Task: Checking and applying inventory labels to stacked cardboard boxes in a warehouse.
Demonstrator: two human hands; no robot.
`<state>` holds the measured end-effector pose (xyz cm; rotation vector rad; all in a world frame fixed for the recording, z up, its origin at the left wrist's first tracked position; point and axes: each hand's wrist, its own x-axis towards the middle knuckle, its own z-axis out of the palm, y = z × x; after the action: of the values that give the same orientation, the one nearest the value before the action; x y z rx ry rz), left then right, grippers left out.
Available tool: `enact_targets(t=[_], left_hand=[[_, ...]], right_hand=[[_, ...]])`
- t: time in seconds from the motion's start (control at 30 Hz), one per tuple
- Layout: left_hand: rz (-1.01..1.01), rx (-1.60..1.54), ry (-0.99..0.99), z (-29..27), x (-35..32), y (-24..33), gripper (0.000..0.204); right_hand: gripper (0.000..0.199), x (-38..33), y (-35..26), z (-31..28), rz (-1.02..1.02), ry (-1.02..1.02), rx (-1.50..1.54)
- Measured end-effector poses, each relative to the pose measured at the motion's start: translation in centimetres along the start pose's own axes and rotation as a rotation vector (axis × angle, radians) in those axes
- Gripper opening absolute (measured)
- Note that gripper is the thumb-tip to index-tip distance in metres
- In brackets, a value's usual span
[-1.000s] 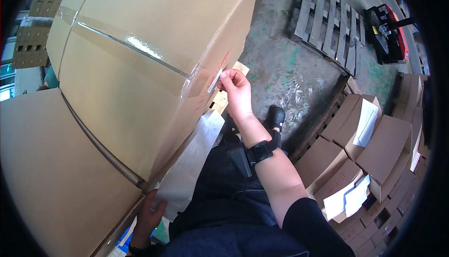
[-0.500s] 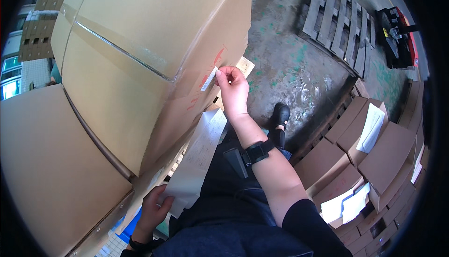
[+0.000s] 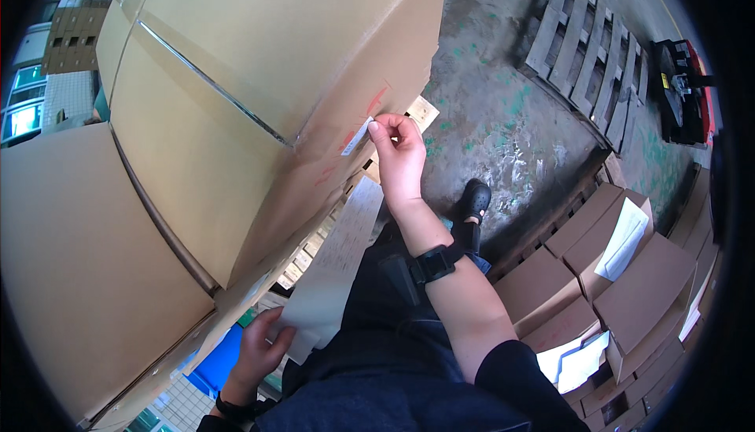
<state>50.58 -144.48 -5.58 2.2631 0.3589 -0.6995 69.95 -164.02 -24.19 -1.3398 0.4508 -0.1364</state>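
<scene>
A large brown carton with red marks on its side face takes up the upper left. Against that side lies a narrow white label. The thumb and forefinger of my right hand are pinched together at the label's upper end. Low in the view, my left hand grips a long pale sheet by its lower end, thumb on top and the other fingers partly hidden. That sheet slants up beside the carton, in front of my dark clothing.
Another brown carton sits at the lower left. Stacked boxes with white papers on them stand to the right. Farther off are a grey wooden pallet and a black and red machine. A blue object shows below the carton.
The whole view has shifted slightly. My right hand keeps its pinch at the label's end, and the label still lies on the carton. The sheet in my left hand has tilted a little.
</scene>
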Motion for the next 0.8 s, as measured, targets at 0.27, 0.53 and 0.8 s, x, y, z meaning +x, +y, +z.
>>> enact_targets(t=[0.27,0.53,0.8], left_hand=[[0.009,-0.038,-0.083,0.7,0.8,-0.1,0.031],[0.051,0.029,-0.064,0.1,1.8,0.4,0.030],[0.053,0.052,-0.054,0.0,2.2,1.2,0.030]], right_hand=[[0.010,0.8,-0.5,-1.0,-0.178,-0.148,-0.241],[0.008,1.1,-0.1,-1.5,-0.117,-0.238,-0.126],[0.010,-1.8,-0.9,-3.6,-0.290,-0.295,-0.198]])
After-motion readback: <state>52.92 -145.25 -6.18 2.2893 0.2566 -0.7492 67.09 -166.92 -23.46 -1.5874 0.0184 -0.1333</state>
